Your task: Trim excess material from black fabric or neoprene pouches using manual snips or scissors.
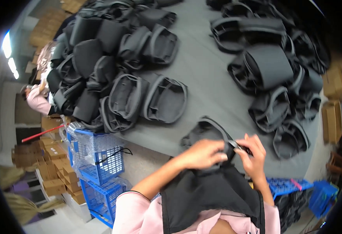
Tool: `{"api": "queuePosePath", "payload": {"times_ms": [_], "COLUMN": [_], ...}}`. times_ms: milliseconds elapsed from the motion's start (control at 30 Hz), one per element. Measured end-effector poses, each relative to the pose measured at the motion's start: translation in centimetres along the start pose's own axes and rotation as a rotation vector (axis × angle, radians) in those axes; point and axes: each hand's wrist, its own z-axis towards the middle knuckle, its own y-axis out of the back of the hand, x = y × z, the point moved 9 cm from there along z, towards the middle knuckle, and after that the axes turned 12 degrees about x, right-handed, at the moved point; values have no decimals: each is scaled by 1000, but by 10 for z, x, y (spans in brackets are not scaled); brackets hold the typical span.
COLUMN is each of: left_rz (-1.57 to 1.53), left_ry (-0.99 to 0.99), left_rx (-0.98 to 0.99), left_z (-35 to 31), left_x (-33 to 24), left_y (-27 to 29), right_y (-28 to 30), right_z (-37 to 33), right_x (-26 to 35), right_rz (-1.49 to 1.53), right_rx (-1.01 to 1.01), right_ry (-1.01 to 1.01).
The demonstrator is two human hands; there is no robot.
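A black fabric pouch (208, 130) with grey-edged rim lies at the table's near edge, right in front of me. My left hand (206, 153) is closed on its near side, thumb and fingers pinching the fabric. Just to the right, my right hand (253, 154) is closed around small dark snips (244, 149), whose metallic tip meets the pouch's edge beside my left fingertips. The fingers partly cover the snips, and the lower part of the pouch is hidden behind my left hand.
A big heap of similar black pouches (165, 99) covers the table's left; another group (290, 138) lies right. Blue crates (100, 165) with plastic film stand at the left edge, with cardboard boxes (54, 187) beyond. Another person (38, 99) bends over at far left.
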Motion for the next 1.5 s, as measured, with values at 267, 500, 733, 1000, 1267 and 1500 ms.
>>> {"api": "queuePosePath", "payload": {"times_ms": [267, 500, 733, 1000, 1267, 1500], "left_rz": [-557, -373, -344, -135, -566, -343], "left_ry": [-167, -636, -466, -124, 190, -34], "left_rx": [-282, -1065, -1502, -303, -692, -976], "left_z": [-6, -177, -191, 72, 161, 166], "left_x": [5, -78, -28, -9, -4, -31], "left_y": [47, 260, 273, 122, 119, 193], "right_y": [-11, -17, 21, 99, 107, 66], "right_z": [-38, -41, -41, 40, 30, -13], "right_x": [-66, -59, -71, -59, -70, -94], "right_rz": [620, 644, 573, 282, 381, 309], "right_rx": [-139, -135, -345, -433, -494, -418], "right_ry": [-402, -421, -382, -237, -230, -300]}}
